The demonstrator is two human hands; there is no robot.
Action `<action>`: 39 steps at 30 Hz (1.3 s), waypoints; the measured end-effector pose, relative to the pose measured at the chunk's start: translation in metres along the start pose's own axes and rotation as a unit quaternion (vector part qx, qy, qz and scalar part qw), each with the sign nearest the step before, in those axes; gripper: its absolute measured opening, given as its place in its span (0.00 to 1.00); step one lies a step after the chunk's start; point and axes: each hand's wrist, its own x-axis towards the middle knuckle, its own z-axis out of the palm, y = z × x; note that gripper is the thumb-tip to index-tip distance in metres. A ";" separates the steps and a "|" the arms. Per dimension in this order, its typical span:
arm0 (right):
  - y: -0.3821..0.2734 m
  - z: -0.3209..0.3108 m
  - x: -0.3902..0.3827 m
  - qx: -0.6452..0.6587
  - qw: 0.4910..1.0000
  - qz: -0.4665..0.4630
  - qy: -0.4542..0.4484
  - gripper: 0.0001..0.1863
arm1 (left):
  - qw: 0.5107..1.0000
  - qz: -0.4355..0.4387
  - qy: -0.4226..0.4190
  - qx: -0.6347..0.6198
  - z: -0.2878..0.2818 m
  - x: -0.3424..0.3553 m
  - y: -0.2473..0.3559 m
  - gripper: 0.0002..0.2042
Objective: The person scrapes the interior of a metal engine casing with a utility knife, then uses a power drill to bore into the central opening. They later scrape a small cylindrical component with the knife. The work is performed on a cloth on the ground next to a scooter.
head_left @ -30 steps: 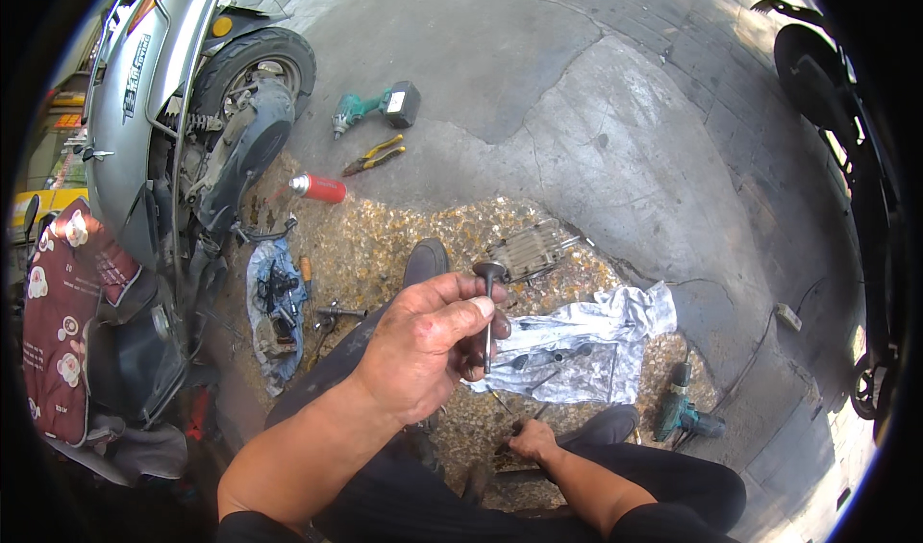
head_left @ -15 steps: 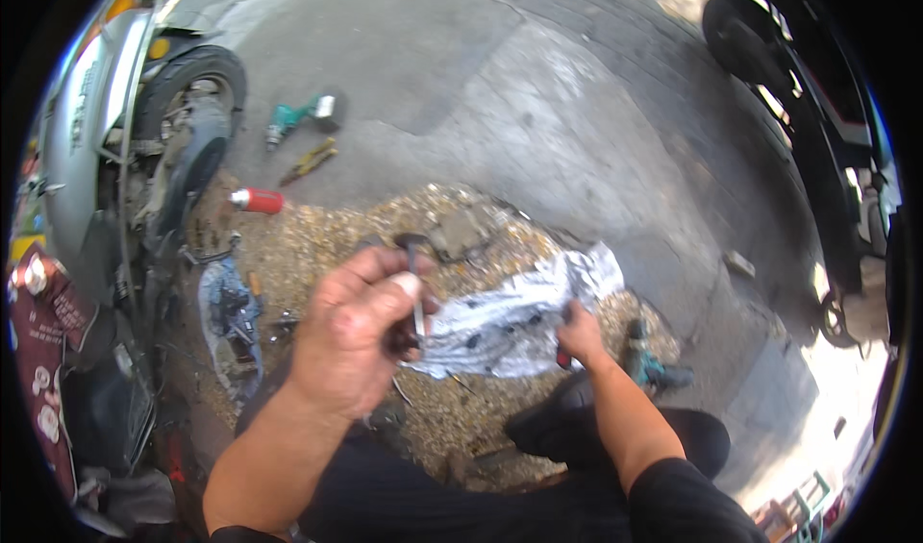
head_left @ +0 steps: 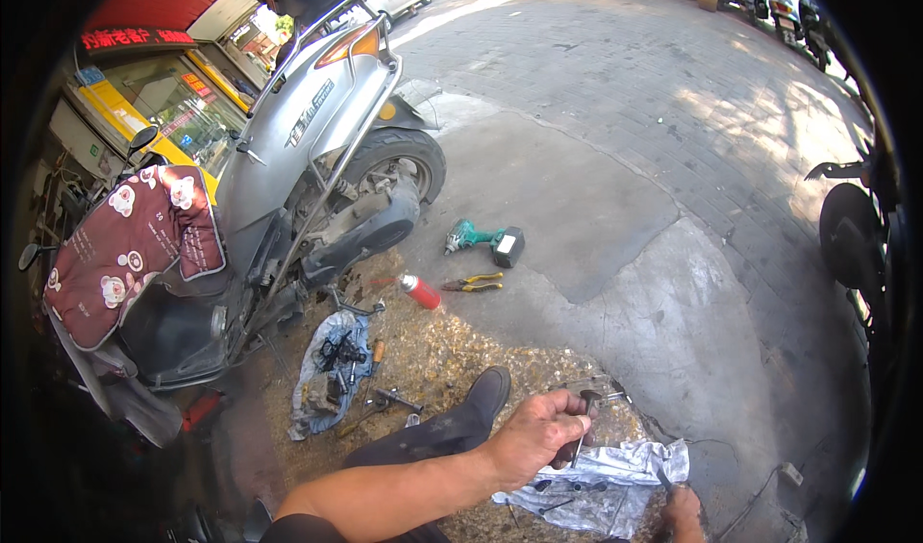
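My left hand (head_left: 536, 435) pinches an engine valve (head_left: 589, 396) between thumb and fingertips, its flat dark head up and its thin stem pointing down. Below it a crumpled silvery-white cloth (head_left: 620, 509) lies on the gravelly ground, with small dark parts on it. At the cloth's right edge my right hand (head_left: 685, 512) is closed. A narrow dark end sticks out by its fingers, but what it grips I cannot make out. The lower picture edge cuts off part of this hand.
A silver scooter (head_left: 308, 111) stands at the left. Near its rear wheel lie a green cordless drill (head_left: 481, 239), yellow-handled pliers (head_left: 473, 283) and a red can (head_left: 421, 291). Nearer, a blue cloth (head_left: 327, 336) carries dark metal parts. Another vehicle's wheel (head_left: 851, 235) stands far right.
My view has swung up and to the left, bringing the scooter and street into sight, so both hands appear lower right. The valve remains in my left hand; my right hand stays by the cloth.
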 end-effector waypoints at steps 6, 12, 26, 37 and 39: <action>0.022 -0.084 -0.010 0.058 0.986 -0.137 0.081 0.27 | 1.000 0.004 0.002 -0.026 0.005 -0.002 0.004 0.14; 0.000 -0.048 0.003 0.395 0.882 -0.038 -0.253 0.25 | 1.000 -0.005 0.015 -0.026 0.005 0.007 0.004 0.12; 0.030 -0.137 -0.041 0.281 0.956 -0.037 0.073 0.15 | 1.000 -0.011 -0.012 -0.015 0.020 0.024 0.014 0.10; -0.069 -0.178 -0.231 0.541 0.804 -0.151 0.195 0.08 | 0.995 0.042 -0.087 0.018 0.042 0.013 0.002 0.07; -0.083 -0.181 -0.254 0.506 0.812 -0.190 0.222 0.09 | 0.993 0.047 -0.105 -0.004 0.040 0.004 -0.001 0.07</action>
